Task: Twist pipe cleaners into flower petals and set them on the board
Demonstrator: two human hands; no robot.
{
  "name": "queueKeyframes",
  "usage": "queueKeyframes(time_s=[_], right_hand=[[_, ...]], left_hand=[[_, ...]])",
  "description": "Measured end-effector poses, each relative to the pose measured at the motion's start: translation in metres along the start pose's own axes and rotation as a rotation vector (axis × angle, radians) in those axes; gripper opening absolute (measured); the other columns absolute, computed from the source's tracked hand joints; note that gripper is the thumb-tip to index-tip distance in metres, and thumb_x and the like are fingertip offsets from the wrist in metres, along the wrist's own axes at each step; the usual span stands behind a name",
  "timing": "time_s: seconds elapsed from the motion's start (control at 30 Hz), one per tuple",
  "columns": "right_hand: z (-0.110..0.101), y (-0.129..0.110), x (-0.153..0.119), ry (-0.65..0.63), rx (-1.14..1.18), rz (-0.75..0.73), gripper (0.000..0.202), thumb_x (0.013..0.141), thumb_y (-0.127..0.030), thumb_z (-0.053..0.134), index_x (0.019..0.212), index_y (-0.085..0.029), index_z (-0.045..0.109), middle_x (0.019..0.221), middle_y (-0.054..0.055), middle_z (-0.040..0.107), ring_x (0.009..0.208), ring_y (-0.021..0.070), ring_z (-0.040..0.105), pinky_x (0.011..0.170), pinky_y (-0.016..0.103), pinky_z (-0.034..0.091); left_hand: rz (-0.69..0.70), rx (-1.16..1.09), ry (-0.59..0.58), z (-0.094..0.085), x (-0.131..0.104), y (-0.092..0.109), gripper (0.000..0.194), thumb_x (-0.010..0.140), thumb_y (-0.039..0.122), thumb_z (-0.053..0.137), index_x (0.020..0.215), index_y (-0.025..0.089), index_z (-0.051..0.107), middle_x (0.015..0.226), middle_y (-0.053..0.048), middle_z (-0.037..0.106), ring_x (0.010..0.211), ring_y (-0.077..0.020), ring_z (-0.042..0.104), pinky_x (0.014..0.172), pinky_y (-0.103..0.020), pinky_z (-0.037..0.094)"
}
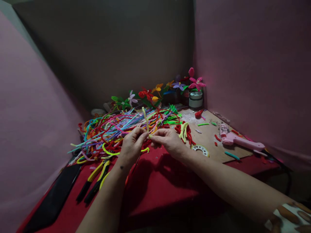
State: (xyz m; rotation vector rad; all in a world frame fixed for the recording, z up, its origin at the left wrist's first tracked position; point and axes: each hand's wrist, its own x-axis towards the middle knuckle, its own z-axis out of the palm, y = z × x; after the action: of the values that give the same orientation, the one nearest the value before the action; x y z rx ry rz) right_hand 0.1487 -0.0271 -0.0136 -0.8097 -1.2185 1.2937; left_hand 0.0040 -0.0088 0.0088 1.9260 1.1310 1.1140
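My left hand (133, 144) pinches a pale yellow pipe cleaner (145, 119), whose upper end stands upright above my fingers. Close beside it, my right hand (168, 140) has thumb and forefinger closed on the lower part of the same pipe cleaner. Both hands are above the front of the red-covered table (155, 200). Just behind them spreads a large tangle of coloured pipe cleaners (114, 127). A small bundle of pale yellow and red pieces (185, 132) lies right of my right hand.
Yellow-and-black pliers (94, 181) and a black flat object (53, 197) lie at left. On a board (209, 129) at right rest a pink glue gun (239, 139), a white ring (200, 149) and cut scraps. Pipe-cleaner flowers (145, 94) and a grey-white container (195, 100) stand behind.
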Motion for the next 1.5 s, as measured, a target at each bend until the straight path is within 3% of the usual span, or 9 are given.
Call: queueKeyframes(time_s=[0.2, 0.33, 0.5, 0.6, 0.7, 0.8, 1.03, 1.23, 1.5], right_hand=[[-0.001, 0.009, 0.003, 0.079, -0.16, -0.118, 0.018, 0.071, -0.028, 0.06, 0.063, -0.012, 0.058, 0.053, 0.0, 0.055, 0.05, 0.0091, 0.049, 0.052, 0.023, 0.039], [0.0, 0.012, 0.0, 0.058, -0.375, -0.227, 0.017, 0.076, -0.025, 0.055, 0.067, -0.013, 0.061, 0.059, 0.001, 0.058, 0.055, 0.0113, 0.052, 0.055, 0.024, 0.041], [-0.003, 0.007, -0.004, 0.208, -0.811, -0.735, 0.025, 0.083, -0.019, 0.046, 0.098, -0.016, 0.066, 0.079, 0.007, 0.057, 0.078, 0.0159, 0.05, 0.073, 0.029, 0.041], [-0.006, 0.0, -0.005, 0.222, -1.063, -0.812, 0.023, 0.083, -0.021, 0.047, 0.094, -0.017, 0.068, 0.078, 0.008, 0.053, 0.08, 0.0184, 0.045, 0.074, 0.033, 0.038], [-0.007, -0.005, -0.005, 0.151, -1.09, -0.71, 0.019, 0.08, -0.02, 0.052, 0.073, -0.016, 0.069, 0.075, 0.007, 0.053, 0.079, 0.018, 0.043, 0.071, 0.031, 0.036], [-0.006, -0.01, -0.004, 0.066, -0.834, -0.504, 0.021, 0.078, -0.017, 0.053, 0.062, -0.013, 0.066, 0.064, 0.003, 0.051, 0.071, 0.0141, 0.046, 0.066, 0.027, 0.036], [-0.006, -0.015, -0.002, -0.092, -0.234, 0.098, 0.015, 0.063, -0.025, 0.065, 0.065, -0.01, 0.067, 0.052, -0.002, 0.052, 0.049, 0.007, 0.039, 0.052, 0.024, 0.03], [-0.006, -0.007, 0.001, -0.076, -0.095, 0.12, 0.012, 0.059, -0.023, 0.065, 0.057, -0.011, 0.064, 0.051, -0.002, 0.054, 0.05, 0.0067, 0.04, 0.055, 0.023, 0.03], [-0.003, -0.006, -0.001, -0.023, -0.156, 0.061, 0.013, 0.063, -0.024, 0.061, 0.058, -0.012, 0.063, 0.055, -0.001, 0.056, 0.053, 0.0078, 0.045, 0.055, 0.023, 0.034]], left_hand=[[0.368, 0.496, 0.049, 0.004, -0.001, -0.004, 0.015, 0.081, 0.022, 0.046, 0.071, 0.018, 0.056, 0.07, -0.002, 0.054, 0.07, -0.0153, 0.048, 0.065, -0.026, 0.036], [0.329, 0.592, -0.023, 0.001, 0.0, -0.004, 0.021, 0.082, 0.02, 0.041, 0.062, 0.018, 0.045, 0.063, 0.0, 0.047, 0.062, -0.0136, 0.043, 0.058, -0.025, 0.032], [0.266, 0.549, -0.123, -0.004, -0.001, 0.0, 0.019, 0.082, 0.021, 0.04, 0.064, 0.018, 0.042, 0.062, 0.001, 0.046, 0.059, -0.0119, 0.04, 0.056, -0.024, 0.031], [0.272, 0.52, -0.174, -0.006, -0.001, 0.003, 0.02, 0.081, 0.023, 0.041, 0.062, 0.018, 0.041, 0.062, 0.001, 0.045, 0.059, -0.0116, 0.039, 0.056, -0.023, 0.031], [0.226, 0.432, -0.167, -0.01, 0.0, 0.003, 0.019, 0.082, 0.025, 0.042, 0.064, 0.018, 0.044, 0.062, 0.002, 0.044, 0.058, -0.0108, 0.038, 0.055, -0.022, 0.032], [0.167, 0.31, -0.171, -0.014, 0.001, 0.001, 0.018, 0.083, 0.028, 0.043, 0.068, 0.017, 0.047, 0.062, 0.003, 0.043, 0.056, -0.0096, 0.038, 0.053, -0.021, 0.032], [0.065, 0.196, -0.152, -0.013, -0.002, 0.013, 0.017, 0.078, 0.027, 0.05, 0.065, 0.015, 0.052, 0.057, 0.004, 0.045, 0.05, -0.0071, 0.038, 0.047, -0.018, 0.032], [-0.24, -0.121, -0.225, -0.009, -0.004, 0.017, 0.017, 0.077, 0.032, 0.052, 0.076, 0.015, 0.053, 0.051, 0.002, 0.056, 0.036, -0.0096, 0.047, 0.037, -0.021, 0.037], [-0.252, -0.273, -0.178, -0.005, -0.004, 0.014, 0.018, 0.074, 0.03, 0.059, 0.077, 0.012, 0.057, 0.061, -0.003, 0.064, 0.045, -0.0106, 0.056, 0.046, -0.021, 0.044]])
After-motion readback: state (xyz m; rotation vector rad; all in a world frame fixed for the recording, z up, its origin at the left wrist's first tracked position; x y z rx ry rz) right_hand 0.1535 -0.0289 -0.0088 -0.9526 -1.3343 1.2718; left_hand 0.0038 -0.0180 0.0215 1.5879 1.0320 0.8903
